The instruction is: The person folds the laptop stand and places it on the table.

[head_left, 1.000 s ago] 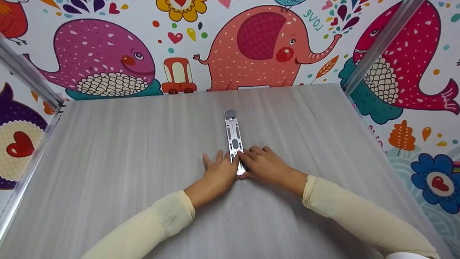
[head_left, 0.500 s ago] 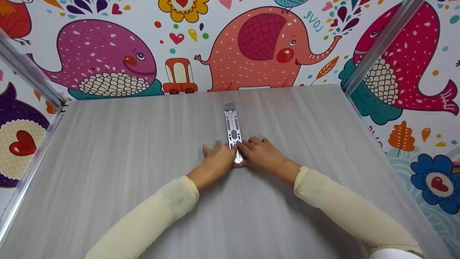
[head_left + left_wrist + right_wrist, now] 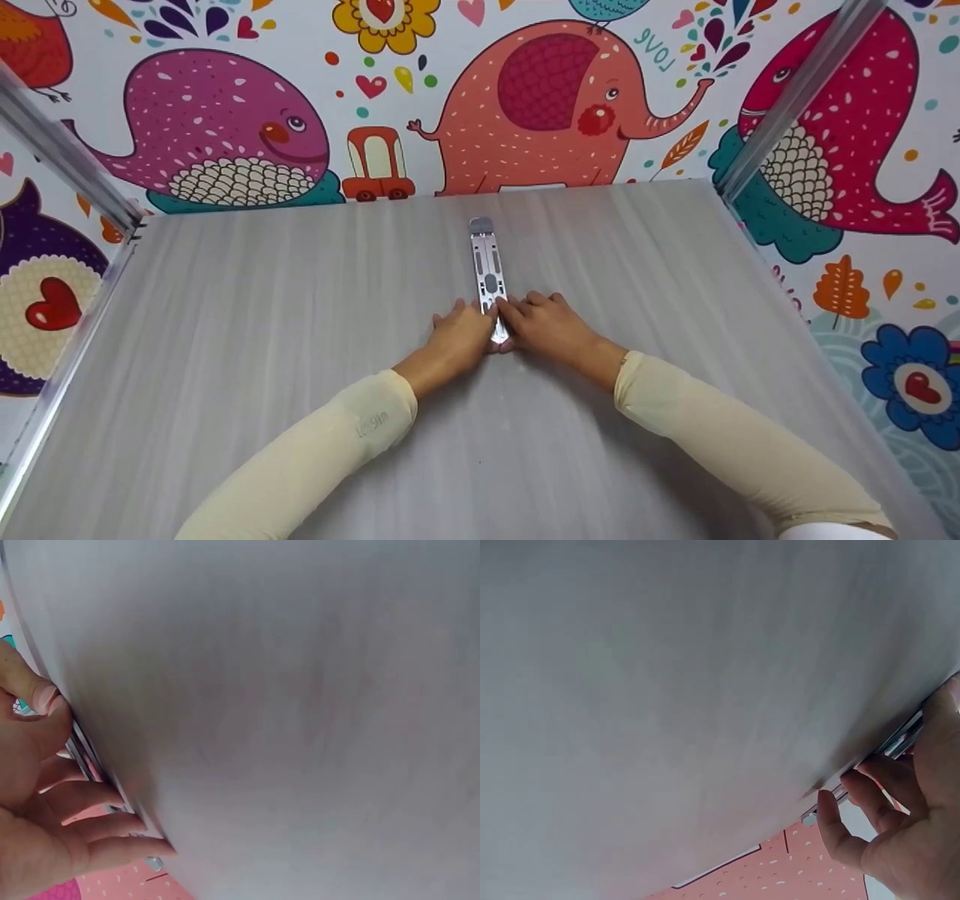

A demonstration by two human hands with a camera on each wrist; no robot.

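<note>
A folded metal laptop stand (image 3: pixel 489 259), slim and silver with slots and a grey oval pad, lies lengthwise on the grey wood-grain table (image 3: pixel 300 300). Its grey tip points toward the back wall. At its near end, my left hand (image 3: pixel 459 336) holds the left side, the other fingers reaching down to the tabletop. From the right, my right hand (image 3: pixel 551 328) grips the same end, its index fingertip on the stand's edge. Both thumbs meet close to the near tip. In the wrist views the left fingers (image 3: pixel 97 829) and right fingers (image 3: pixel 870 799) line the stand's sides, partly hiding it.
A cartoon-printed wall (image 3: pixel 390 82) rises behind the table's back edge. Metal frame posts (image 3: pixel 795 97) stand at the back corners, and a metal rail (image 3: pixel 67 360) runs along the left edge.
Both hands and the laptop stand shift away from me, toward the back wall, in the first half second. Since then they stay nearly still, while the head view tilts slightly.
</note>
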